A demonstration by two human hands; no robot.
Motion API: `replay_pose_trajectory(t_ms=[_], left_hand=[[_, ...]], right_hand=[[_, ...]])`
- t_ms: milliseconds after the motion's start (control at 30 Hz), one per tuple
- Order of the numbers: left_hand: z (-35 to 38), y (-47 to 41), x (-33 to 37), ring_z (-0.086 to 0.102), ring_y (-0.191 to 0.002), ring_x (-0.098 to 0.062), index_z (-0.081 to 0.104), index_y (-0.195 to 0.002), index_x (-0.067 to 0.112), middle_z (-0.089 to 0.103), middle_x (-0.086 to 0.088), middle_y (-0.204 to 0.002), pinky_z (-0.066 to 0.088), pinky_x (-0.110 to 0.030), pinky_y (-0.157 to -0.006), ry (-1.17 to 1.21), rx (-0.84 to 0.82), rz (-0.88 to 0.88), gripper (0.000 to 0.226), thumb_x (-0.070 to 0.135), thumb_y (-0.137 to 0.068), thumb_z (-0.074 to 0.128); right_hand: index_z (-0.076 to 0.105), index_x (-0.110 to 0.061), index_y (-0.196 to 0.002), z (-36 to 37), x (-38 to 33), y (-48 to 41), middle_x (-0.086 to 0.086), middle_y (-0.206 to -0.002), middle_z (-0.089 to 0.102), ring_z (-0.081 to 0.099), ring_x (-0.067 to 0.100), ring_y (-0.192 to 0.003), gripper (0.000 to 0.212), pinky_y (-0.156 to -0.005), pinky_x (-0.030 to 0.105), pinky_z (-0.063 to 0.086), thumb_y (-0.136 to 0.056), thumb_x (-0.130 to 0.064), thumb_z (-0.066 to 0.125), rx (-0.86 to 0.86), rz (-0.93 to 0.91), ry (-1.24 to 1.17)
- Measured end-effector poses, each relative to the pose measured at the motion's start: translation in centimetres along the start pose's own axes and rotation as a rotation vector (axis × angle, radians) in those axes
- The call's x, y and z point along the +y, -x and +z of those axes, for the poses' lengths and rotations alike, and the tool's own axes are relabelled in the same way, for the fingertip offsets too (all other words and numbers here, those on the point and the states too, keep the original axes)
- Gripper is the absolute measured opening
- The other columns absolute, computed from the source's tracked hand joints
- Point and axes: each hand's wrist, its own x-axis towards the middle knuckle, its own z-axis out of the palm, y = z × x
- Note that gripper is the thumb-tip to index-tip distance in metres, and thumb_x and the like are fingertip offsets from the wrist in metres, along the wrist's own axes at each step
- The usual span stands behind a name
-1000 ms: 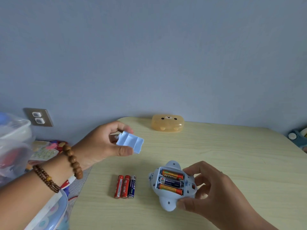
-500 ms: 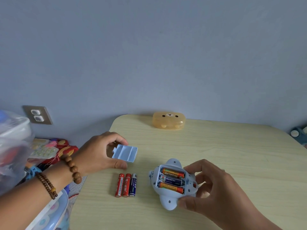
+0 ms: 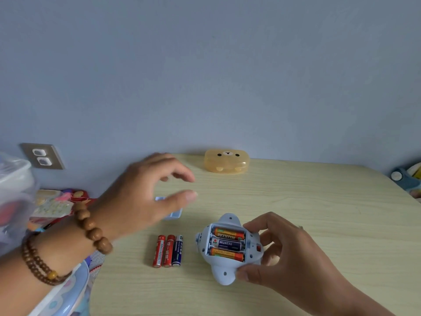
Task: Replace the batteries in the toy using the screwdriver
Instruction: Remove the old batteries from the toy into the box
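Note:
A pale blue toy (image 3: 224, 273) lies belly-up on the wooden table (image 3: 307, 213), its battery bay uncovered and holding three batteries (image 3: 227, 244). My right hand (image 3: 284, 258) grips the toy's right side, thumb at its lower edge. The blue battery cover (image 3: 175, 214) lies flat on the table, mostly hidden behind my left hand (image 3: 145, 197). That hand hovers above the cover with fingers spread and holds nothing. Three loose batteries (image 3: 168, 250), two red and one dark blue, lie side by side left of the toy. No screwdriver is in view.
A yellow bear-faced case (image 3: 226, 161) stands at the table's far edge. A clear plastic box (image 3: 13, 201) and colourful clutter (image 3: 57, 206) sit off the table's left side. A wall socket (image 3: 43, 156) is behind them. A blue object (image 3: 405, 179) shows at the right edge.
My left hand has set the battery cover down on the table, let go of it and lifted with fingers spread. The right hand and toy have stayed put.

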Motion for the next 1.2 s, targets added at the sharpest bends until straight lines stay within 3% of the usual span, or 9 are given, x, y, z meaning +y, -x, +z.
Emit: replay_pose_trajectory(t_ms=[133, 300, 467, 667, 800, 1000, 1067, 1133, 1200], left_hand=[[3.0, 0.3, 5.0, 0.054, -0.114, 0.003, 0.063, -0.108, 0.037, 0.060, 0.023, -0.114, 0.041, -0.011, -0.092, 0.066, -0.241, 0.007, 0.033, 0.054, -0.081, 0.070], [6.8, 0.7, 6.9, 0.048, -0.103, 0.005, 0.060, -0.105, 0.037, 0.058, 0.022, -0.108, 0.040, -0.011, -0.084, 0.062, -0.142, -0.156, 0.022, 0.038, -0.084, 0.068], [8.0, 0.5, 7.1, 0.043, -0.110, 0.004, 0.059, -0.093, 0.037, 0.056, 0.023, -0.108, 0.038, -0.008, -0.086, 0.077, -0.103, -0.214, 0.018, 0.029, -0.081, 0.070], [8.6, 0.6, 6.8, 0.044, -0.110, 0.005, 0.058, -0.088, 0.034, 0.056, 0.022, -0.106, 0.036, -0.004, -0.085, 0.102, -0.064, -0.233, 0.013, 0.027, -0.083, 0.068], [8.8, 0.6, 6.7, 0.044, -0.111, 0.003, 0.058, -0.088, 0.033, 0.056, 0.021, -0.107, 0.038, -0.012, -0.092, 0.084, -0.049, -0.183, 0.012, 0.027, -0.084, 0.068], [9.0, 0.9, 6.4, 0.051, -0.104, 0.000, 0.060, -0.093, 0.029, 0.059, 0.019, -0.104, 0.043, -0.018, -0.086, 0.127, -0.017, -0.177, 0.008, 0.027, -0.086, 0.065], [9.1, 0.9, 6.3, 0.052, -0.102, -0.002, 0.060, -0.092, 0.029, 0.058, 0.018, -0.102, 0.045, -0.019, -0.084, 0.139, -0.008, -0.166, 0.008, 0.025, -0.086, 0.065], [9.1, 1.1, 6.2, 0.051, -0.104, -0.002, 0.059, -0.092, 0.030, 0.057, 0.018, -0.103, 0.045, -0.020, -0.085, 0.135, -0.010, -0.166, 0.009, 0.027, -0.087, 0.065], [9.1, 1.2, 6.1, 0.050, -0.104, -0.001, 0.058, -0.092, 0.030, 0.056, 0.019, -0.102, 0.045, -0.020, -0.085, 0.145, -0.026, -0.165, 0.008, 0.029, -0.086, 0.063]], right_hand=[[0.064, -0.039, -0.098, -0.2, 0.0, 0.0, -0.027, -0.098, 0.063, 0.064, -0.001, -0.069, 0.053, -0.058, 0.013, 0.050, -0.056, -0.035, 0.096, -0.012, -0.013, -0.017], [0.064, -0.038, -0.099, -0.1, -0.1, 0.2, -0.026, -0.099, 0.063, 0.064, -0.003, -0.068, 0.054, -0.057, 0.013, 0.050, -0.057, -0.027, 0.097, -0.014, -0.038, -0.034], [0.065, -0.034, -0.098, -0.1, -0.1, 0.1, -0.014, -0.094, 0.066, 0.063, -0.004, -0.066, 0.054, -0.056, 0.012, 0.049, -0.056, -0.025, 0.097, -0.010, -0.037, -0.022], [0.066, -0.033, -0.097, 0.0, -0.1, -0.1, -0.011, -0.091, 0.066, 0.061, -0.003, -0.067, 0.054, -0.059, 0.015, 0.052, -0.054, -0.026, 0.097, -0.002, -0.039, -0.015], [0.066, -0.035, -0.096, 0.0, -0.4, -0.2, -0.020, -0.091, 0.065, 0.061, -0.005, -0.063, 0.052, -0.056, 0.011, 0.048, -0.055, -0.028, 0.097, -0.020, -0.043, -0.030], [0.059, -0.049, -0.109, -4.2, -2.3, -1.6, -0.026, -0.099, 0.067, 0.063, -0.017, -0.081, 0.053, -0.066, 0.010, 0.051, -0.064, -0.048, 0.089, -0.293, 0.024, 0.157], [0.064, -0.048, -0.106, -6.7, -2.9, -4.5, -0.028, -0.098, 0.071, 0.067, -0.014, -0.085, 0.043, -0.071, 0.013, 0.051, -0.068, -0.059, 0.078, -0.182, -0.015, 0.188], [0.066, -0.042, -0.108, -7.9, -2.6, -8.8, -0.024, -0.103, 0.071, 0.067, -0.010, -0.090, 0.032, -0.075, 0.014, 0.049, -0.078, -0.053, 0.074, 0.071, -0.122, 0.255], [0.062, -0.038, -0.122, -7.2, -1.9, -13.5, -0.019, -0.121, 0.064, 0.062, -0.001, -0.107, 0.039, -0.087, 0.022, 0.050, -0.085, -0.041, 0.074, 0.148, -0.181, 0.371]])
